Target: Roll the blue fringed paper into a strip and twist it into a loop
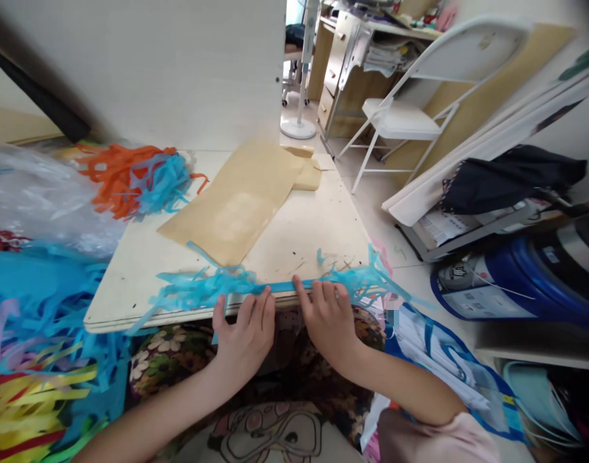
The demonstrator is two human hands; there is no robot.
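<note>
A fringed light-blue tissue paper tassel (202,286) lies along the near edge of the pale board (318,218). Its middle is a narrow flattened band, and loose cut strips spread out at both ends. The fingertips of my left hand (246,328) rest on the band, left of centre, with one finger spread apart. On the right, my right hand (330,321) lays its outstretched fingers on the same band, close to the right-hand fringe. Neither hand is wrapped around the paper. The undersides of my fingers are hidden.
A brown paper sheet (231,193) lies on the board beside a small tan packet (308,173). Orange tassels (118,173) and clear plastic (48,193) are at the left, above blue and yellow strips (29,405). A white folding chair (405,119) and blue bucket (511,276) stand right.
</note>
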